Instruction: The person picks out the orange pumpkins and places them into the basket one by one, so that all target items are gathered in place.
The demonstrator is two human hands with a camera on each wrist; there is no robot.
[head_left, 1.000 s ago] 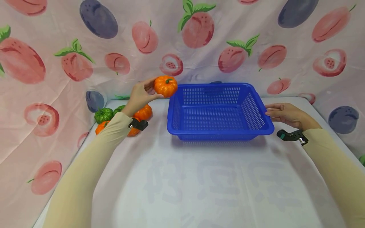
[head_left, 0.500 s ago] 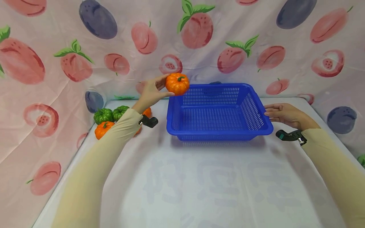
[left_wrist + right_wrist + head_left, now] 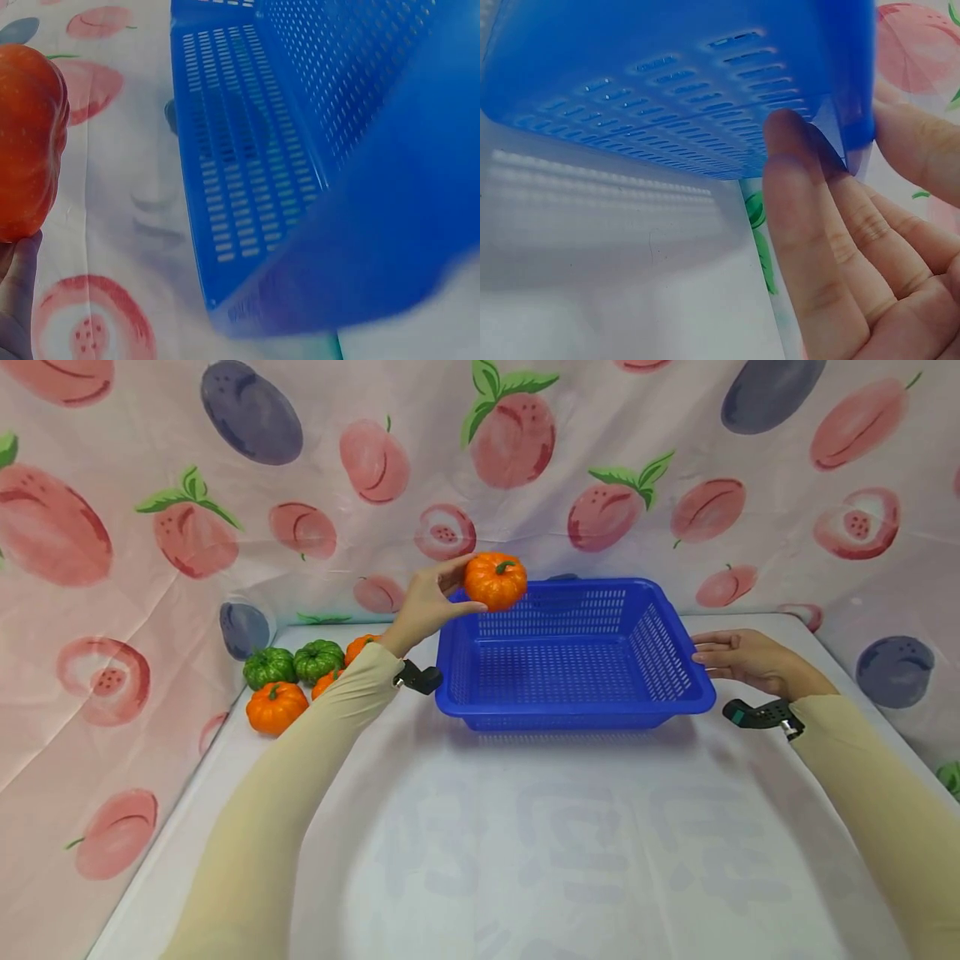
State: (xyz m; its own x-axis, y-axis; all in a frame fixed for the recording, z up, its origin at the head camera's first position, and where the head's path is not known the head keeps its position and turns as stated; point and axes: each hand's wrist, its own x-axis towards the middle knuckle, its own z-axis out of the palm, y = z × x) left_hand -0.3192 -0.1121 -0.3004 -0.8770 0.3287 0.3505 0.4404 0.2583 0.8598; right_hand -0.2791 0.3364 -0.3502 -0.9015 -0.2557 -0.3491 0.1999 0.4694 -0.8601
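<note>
My left hand [image 3: 431, 603] grips a small orange pumpkin [image 3: 497, 582] with a green stem, thumb below and fingers behind. It is up in the air at the back left corner of a blue plastic basket [image 3: 573, 707], overlapping its rim in the head view. In the left wrist view, the pumpkin [image 3: 28, 142] appears at the left edge, beside the basket's perforated wall [image 3: 240, 150]. At the basket's right side, my right hand [image 3: 757, 662] holds the rim between its digits; the right wrist view shows fingertips [image 3: 787, 131] under the rim. Bare basket floor shows inside.
At the table's back left sit two green pumpkins [image 3: 268, 668] and several orange pumpkins [image 3: 277, 707], partly behind my left arm. A fruit-print cloth [image 3: 375, 527] hangs close behind the basket. White cloth covers the table [image 3: 525, 843].
My left hand has carried the orange pumpkin rightward, from beside the basket to over its back left rim. More of the pumpkins on the table show now. The right hand and basket stay put.
</note>
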